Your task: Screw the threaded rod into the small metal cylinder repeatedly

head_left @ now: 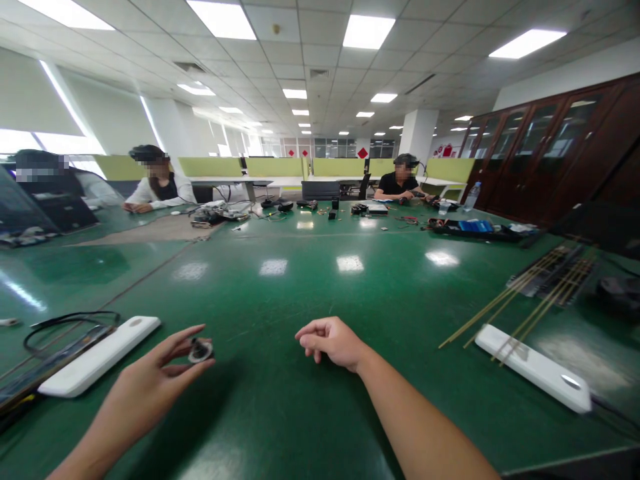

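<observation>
A wide green table (310,280) fills the scene, glossy under reflected ceiling lights. Three other people are seated at its far edge: two at the far left and one at the far right (403,183), with small tools and cables scattered before them. A dark wooden cabinet (550,153) is seen along the right wall. On the right of the table, a bundle of thin sticks (530,300) is laid slantwise, its near ends resting on a white bar (535,367). A second white bar (100,357) is seen near the left, with a black cable (65,323) looped just beyond it.

The right hand (333,341) is held loosely curled just above the table near the middle, fingers bent inward, with nothing gripped. The left hand (160,373) is raised near the left, and a small dark round part (200,351) is pinched between its thumb and fingertips, just above the tabletop.
</observation>
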`<state>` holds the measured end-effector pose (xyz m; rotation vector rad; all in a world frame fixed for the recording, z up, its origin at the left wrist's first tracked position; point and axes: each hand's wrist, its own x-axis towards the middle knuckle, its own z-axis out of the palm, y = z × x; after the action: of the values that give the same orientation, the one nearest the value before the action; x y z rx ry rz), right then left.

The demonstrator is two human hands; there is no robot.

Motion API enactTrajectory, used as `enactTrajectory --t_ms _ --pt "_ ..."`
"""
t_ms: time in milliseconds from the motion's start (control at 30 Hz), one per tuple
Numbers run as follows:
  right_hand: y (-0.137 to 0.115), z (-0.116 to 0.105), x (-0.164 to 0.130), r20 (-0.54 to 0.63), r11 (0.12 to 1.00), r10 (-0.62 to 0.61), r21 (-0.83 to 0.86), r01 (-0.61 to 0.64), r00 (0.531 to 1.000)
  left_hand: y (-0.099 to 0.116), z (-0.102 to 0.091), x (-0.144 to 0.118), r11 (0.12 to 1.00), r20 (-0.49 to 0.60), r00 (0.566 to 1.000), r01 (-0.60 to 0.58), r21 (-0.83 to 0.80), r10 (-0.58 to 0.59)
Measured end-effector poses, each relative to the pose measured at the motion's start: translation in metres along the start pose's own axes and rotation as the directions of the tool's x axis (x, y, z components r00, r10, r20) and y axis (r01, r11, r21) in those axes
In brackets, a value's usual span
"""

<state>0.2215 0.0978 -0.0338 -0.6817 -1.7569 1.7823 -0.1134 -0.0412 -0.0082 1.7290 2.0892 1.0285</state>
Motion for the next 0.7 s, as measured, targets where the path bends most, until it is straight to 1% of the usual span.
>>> enactTrajectory --t_ms 67,133,200,267,300,367,433,467,533,600,633,700 --pt "0.000 -0.006 0.002 -0.109 0.997 -0.066 0.022 0.068 0.992 0.026 0.025 0.017 0.995 0.130 0.990 -0.037 -0.095 0.050" --pt "-0.001 -0.013 0.003 -0.196 0.990 -0.122 0.045 0.133 0.973 0.055 0.048 0.032 0.982 0.199 0.969 -0.121 -0.147 0.149" --pt "-0.001 -0.019 0.005 -0.272 0.981 -0.166 0.049 0.186 0.948 0.076 0.067 0.042 0.957 0.243 0.930 -0.242 -0.162 0.276" --pt "0.000 -0.022 0.007 -0.325 0.974 -0.215 -0.009 0.224 0.921 0.085 0.083 0.047 0.917 0.271 0.879 -0.350 -0.191 0.392" --pt "0.000 -0.023 0.008 -0.335 0.969 -0.244 -0.060 0.238 0.910 0.085 0.089 0.048 0.897 0.276 0.857 -0.387 -0.212 0.435" --pt "0.001 -0.023 0.010 -0.328 0.953 -0.294 -0.172 0.249 0.898 0.077 0.097 0.048 0.871 0.295 0.824 -0.420 -0.253 0.483" --pt "0.002 -0.022 0.012 -0.308 0.937 -0.313 -0.255 0.239 0.899 0.064 0.101 0.048 0.868 0.314 0.815 -0.414 -0.274 0.487" --pt "0.003 -0.020 0.013 -0.305 0.932 -0.314 -0.280 0.230 0.899 0.057 0.102 0.048 0.874 0.314 0.821 -0.403 -0.273 0.476" --pt "0.003 -0.018 0.013 -0.305 0.926 -0.309 -0.314 0.212 0.901 0.048 0.102 0.048 0.892 0.282 0.854 -0.371 -0.258 0.437" --pt "0.002 -0.014 0.012 -0.297 0.913 -0.307 -0.361 0.191 0.904 0.044 0.101 0.048 0.903 0.251 0.878 -0.349 -0.249 0.408" --pt "0.001 -0.011 0.012 -0.285 0.900 -0.310 -0.394 0.184 0.907 0.044 0.101 0.047 0.903 0.251 0.877 -0.350 -0.250 0.409" --pt "-0.003 -0.007 0.010 -0.241 0.865 -0.331 -0.463 0.191 0.912 0.047 0.101 0.046 0.893 0.272 0.859 -0.367 -0.262 0.433"
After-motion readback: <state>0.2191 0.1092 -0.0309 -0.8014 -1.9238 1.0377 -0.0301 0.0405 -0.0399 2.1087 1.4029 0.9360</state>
